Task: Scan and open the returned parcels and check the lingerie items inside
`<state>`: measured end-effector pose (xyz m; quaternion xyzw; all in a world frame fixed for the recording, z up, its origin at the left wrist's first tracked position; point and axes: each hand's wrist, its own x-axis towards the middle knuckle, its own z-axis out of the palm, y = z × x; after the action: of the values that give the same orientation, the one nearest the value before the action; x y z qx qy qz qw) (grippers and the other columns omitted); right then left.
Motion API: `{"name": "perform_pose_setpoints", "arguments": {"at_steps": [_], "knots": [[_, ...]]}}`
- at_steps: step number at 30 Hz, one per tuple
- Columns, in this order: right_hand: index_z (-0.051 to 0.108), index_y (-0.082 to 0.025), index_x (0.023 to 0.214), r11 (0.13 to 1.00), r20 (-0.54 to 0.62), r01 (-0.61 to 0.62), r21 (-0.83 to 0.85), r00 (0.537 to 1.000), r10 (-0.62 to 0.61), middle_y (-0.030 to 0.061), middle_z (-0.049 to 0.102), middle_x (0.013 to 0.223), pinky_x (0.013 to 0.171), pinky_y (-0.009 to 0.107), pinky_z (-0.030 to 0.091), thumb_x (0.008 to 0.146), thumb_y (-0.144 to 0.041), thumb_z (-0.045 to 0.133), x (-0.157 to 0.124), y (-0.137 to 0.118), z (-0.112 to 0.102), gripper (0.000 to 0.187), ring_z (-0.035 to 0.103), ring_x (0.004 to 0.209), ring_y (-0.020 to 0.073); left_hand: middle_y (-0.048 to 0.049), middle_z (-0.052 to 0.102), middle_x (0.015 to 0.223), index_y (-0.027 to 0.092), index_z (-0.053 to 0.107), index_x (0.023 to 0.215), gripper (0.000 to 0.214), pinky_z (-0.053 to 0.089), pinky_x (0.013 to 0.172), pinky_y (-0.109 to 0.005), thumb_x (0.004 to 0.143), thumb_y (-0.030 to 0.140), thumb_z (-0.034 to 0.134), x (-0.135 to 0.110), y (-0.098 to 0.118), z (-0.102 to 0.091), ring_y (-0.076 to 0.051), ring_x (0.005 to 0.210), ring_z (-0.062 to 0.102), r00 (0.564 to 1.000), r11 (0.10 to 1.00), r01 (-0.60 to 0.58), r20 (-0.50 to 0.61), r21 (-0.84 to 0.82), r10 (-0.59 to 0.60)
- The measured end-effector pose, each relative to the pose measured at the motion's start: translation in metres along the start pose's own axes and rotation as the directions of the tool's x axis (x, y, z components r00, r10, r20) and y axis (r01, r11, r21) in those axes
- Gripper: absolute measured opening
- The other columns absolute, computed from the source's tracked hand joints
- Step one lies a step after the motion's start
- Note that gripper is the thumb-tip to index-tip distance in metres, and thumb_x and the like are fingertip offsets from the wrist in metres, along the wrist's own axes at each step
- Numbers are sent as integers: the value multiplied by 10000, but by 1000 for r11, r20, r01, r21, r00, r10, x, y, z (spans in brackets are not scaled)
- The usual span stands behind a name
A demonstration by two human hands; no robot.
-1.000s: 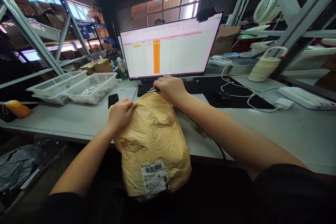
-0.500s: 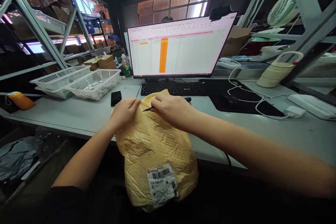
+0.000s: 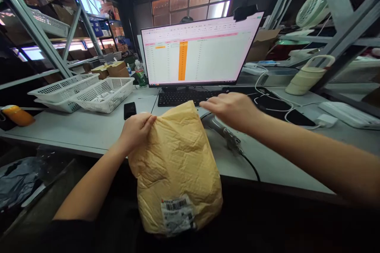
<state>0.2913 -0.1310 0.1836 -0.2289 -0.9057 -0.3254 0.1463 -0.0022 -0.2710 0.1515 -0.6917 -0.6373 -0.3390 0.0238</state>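
My left hand [image 3: 138, 129] is closed on the upper left edge of a yellow padded mailer [image 3: 178, 154], which hangs upright in front of the desk edge. A white shipping label [image 3: 177, 214] with a barcode is near its bottom. Just right of the mailer's top corner, my right hand [image 3: 230, 110] is closed, apart from the mailer. The slim black pointed tool seen in it a moment earlier is hidden by the fingers now. Below this hand a grey corded handheld device [image 3: 224, 132] lies on the desk.
A monitor [image 3: 213, 59] and black keyboard [image 3: 178, 98] stand behind the mailer. White plastic baskets [image 3: 117, 95] and a phone [image 3: 130, 110] are on the left. To the right are a mouse pad [image 3: 297, 116], white cables and a cream lidded container [image 3: 305, 79]. Metal shelf posts rise on both sides.
My right hand has moved right, away from the mailer's top, where the black tool's tip was against it. The mailer's top now stands flatter and more spread. My left hand keeps its hold.
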Motion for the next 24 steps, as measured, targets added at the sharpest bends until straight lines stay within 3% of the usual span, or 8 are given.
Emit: {"name": "perform_pose_setpoints", "arguments": {"at_steps": [3,6,11,14,17,19,22,24], "knots": [[736,-203,1168,988,-122,-143,63,981,150,62,776,997,574,299,329,1016,-235,489,-35,18,21,292,665,760,182,7,428,599,214,333,619,425,242,605,-301,970,447,390,2,-3,1,-155,600,394,999,998,29,-19,-51,-30],[750,-203,1133,976,-193,-172,136,961,196,55,782,984,575,287,365,1034,-304,487,-49,11,25,298,673,741,171,10,436,606,209,358,623,417,242,607,-300,969,438,402,6,-1,5,-153,612,400,999,996,52,3,-75,-51],[730,-211,1122,975,-266,122,186,962,-70,51,765,956,658,294,383,1017,-172,482,-16,-46,-16,273,652,795,167,1,478,630,206,399,638,387,240,610,-301,962,416,416,16,18,11,-162,641,433,997,999,41,65,-29,-39],[718,-177,1074,973,-299,203,114,941,-161,51,736,859,618,314,318,1015,-133,455,12,-76,-35,274,608,730,167,1,493,634,211,427,671,341,243,604,-298,957,397,425,17,30,12,-164,631,448,997,999,36,64,-4,-36],[706,-143,1018,981,-256,187,43,952,-170,72,713,819,595,332,257,994,-103,453,27,-86,-38,257,567,684,174,10,451,602,217,387,658,345,232,587,-300,956,388,414,14,34,14,-156,584,408,999,1000,16,36,3,-16],[700,-149,989,982,-187,188,37,966,-178,74,707,810,593,333,237,972,-85,468,28,-79,-34,241,557,687,178,16,403,574,221,341,629,381,227,579,-301,957,404,405,11,32,15,-150,563,376,1000,1000,-2,28,-14,3],[696,-172,961,992,-50,120,40,992,-118,75,708,816,596,332,227,959,-82,466,17,-51,-25,247,564,706,192,23,362,558,220,315,606,409,240,572,-295,949,423,407,7,27,14,-143,558,364,999,996,-23,27,-84,25],[704,-180,967,1000,55,-9,26,998,7,89,717,838,597,333,231,963,-98,448,1,-22,-14,269,580,724,210,28,339,559,219,308,597,409,247,567,-291,937,418,413,5,21,10,-136,556,352,1000,990,-13,-6,-138,13]]}}
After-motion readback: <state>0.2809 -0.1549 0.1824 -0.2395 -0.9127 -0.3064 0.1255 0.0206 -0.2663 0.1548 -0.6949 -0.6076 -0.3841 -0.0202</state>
